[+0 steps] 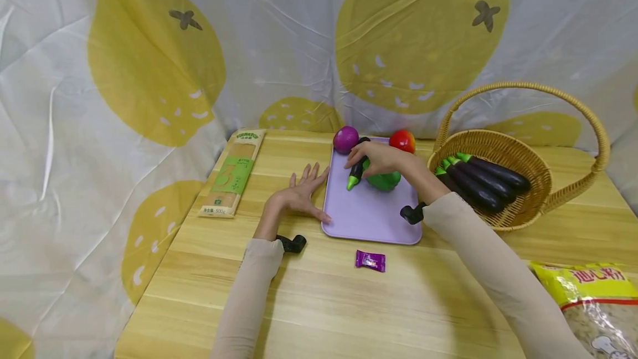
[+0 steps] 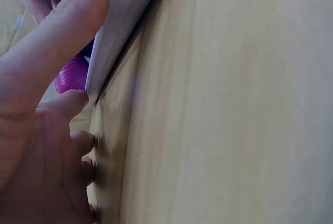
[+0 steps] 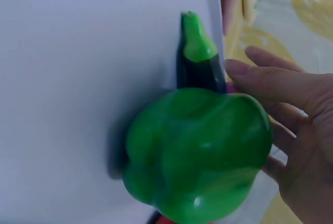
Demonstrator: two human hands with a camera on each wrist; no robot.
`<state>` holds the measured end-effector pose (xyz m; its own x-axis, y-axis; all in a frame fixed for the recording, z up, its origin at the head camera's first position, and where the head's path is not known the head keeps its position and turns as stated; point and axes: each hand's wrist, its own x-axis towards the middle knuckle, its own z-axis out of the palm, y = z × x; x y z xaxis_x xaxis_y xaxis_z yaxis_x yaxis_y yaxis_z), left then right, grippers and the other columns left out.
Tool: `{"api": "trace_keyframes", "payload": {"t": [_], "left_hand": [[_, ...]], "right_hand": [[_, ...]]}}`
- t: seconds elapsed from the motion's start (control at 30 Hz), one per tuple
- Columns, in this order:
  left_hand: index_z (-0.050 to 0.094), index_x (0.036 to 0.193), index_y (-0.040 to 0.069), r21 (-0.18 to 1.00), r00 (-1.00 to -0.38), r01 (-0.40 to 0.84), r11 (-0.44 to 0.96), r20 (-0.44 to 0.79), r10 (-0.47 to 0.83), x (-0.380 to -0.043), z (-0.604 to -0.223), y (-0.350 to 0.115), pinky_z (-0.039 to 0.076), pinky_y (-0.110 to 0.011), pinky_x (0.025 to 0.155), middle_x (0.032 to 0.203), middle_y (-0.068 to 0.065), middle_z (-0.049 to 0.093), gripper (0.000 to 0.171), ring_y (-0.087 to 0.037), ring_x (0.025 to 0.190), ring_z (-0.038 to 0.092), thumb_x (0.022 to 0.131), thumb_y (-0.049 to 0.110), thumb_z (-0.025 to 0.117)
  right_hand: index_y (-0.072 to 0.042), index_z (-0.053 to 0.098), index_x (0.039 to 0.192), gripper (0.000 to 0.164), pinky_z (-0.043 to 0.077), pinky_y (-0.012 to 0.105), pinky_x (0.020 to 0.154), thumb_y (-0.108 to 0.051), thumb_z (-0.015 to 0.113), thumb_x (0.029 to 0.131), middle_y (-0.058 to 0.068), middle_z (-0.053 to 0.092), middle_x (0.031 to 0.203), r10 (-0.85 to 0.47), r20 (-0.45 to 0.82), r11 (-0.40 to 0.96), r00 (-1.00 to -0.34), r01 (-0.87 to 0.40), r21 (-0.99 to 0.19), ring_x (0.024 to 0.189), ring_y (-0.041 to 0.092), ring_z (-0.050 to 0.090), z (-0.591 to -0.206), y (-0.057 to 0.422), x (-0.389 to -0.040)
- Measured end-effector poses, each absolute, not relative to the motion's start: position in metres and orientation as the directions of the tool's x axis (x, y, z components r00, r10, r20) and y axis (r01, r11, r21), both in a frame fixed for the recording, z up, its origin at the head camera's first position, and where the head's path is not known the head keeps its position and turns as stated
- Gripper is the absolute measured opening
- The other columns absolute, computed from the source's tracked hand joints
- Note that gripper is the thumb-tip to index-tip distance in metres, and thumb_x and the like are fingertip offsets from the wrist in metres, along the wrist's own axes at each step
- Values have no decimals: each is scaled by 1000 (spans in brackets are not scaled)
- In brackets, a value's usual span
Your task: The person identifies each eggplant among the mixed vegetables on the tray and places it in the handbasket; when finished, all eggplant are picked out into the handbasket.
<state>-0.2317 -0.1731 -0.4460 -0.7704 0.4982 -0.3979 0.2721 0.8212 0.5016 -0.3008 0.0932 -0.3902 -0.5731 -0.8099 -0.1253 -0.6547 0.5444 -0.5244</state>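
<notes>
My left hand [image 1: 301, 195] spreads its fingers at the left side of a lilac tray [image 1: 369, 220]. Its thumb and index finger [image 2: 73, 102] meet the tray's edge. Over the tray, my right hand [image 1: 381, 158] reaches across an eggplant [image 1: 356, 169] with a bright green stem end. In the right wrist view its fingers [image 3: 270, 78] are loosely bent and spread beside the eggplant [image 3: 200, 73], without a visible grip. A green bell pepper [image 3: 197, 151] lies against the eggplant and partly hides it. A purple onion [image 1: 345, 140] and a red fruit or vegetable [image 1: 402, 140] sit at the tray's far corners.
At the right stands a wicker basket [image 1: 540, 181] with a tall handle, several eggplants [image 1: 483, 181] inside. A noodle packet [image 1: 234, 173] lies at the left. A small purple wrapped sweet [image 1: 370, 261] is in front of the tray, and a yellow-topped bag [image 1: 593, 303] is near right.
</notes>
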Motion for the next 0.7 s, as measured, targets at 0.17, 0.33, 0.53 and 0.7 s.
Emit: {"api": "trace_keyframes", "payload": {"t": [0.17, 0.33, 0.53, 0.7], "left_hand": [[-11, 166, 26, 502, -771, 270, 822, -399, 497, -232, -447, -174, -21, -64, 124, 171, -12, -26, 133, -31, 158, -30, 80, 54, 86], [-11, 167, 26, 506, -770, 274, 818, -395, 502, -233, -446, -173, -22, -64, 124, 171, -13, -26, 133, -32, 158, -30, 79, 53, 86], [-11, 167, 25, 508, -767, 277, 816, -394, 506, -233, -446, -173, -22, -64, 124, 171, -14, -26, 134, -33, 157, -30, 79, 52, 87], [-12, 166, 26, 509, -767, 271, 817, -398, 503, -231, -446, -174, -22, -63, 124, 171, -13, -26, 133, -32, 157, -31, 80, 52, 86]], "right_hand": [[-6, 78, 120, 38, 46, 55, 116, 2, 82, 83, 20, 68, 134, -810, -152, 552, -567, -648, -524, 131, 37, 58, -395, 86, -303], [-7, 81, 112, 31, 46, 55, 114, 3, 81, 83, 17, 72, 126, -812, -160, 557, -562, -662, -502, 125, 35, 62, -399, 82, -306], [-6, 83, 103, 25, 54, 48, 105, 6, 80, 82, 15, 77, 114, -799, -161, 574, -579, -657, -489, 113, 32, 66, -404, 78, -307], [-9, 85, 97, 24, 52, 47, 102, 7, 81, 79, 13, 77, 109, -788, -170, 595, -592, -660, -459, 109, 32, 65, -405, 75, -308]]}}
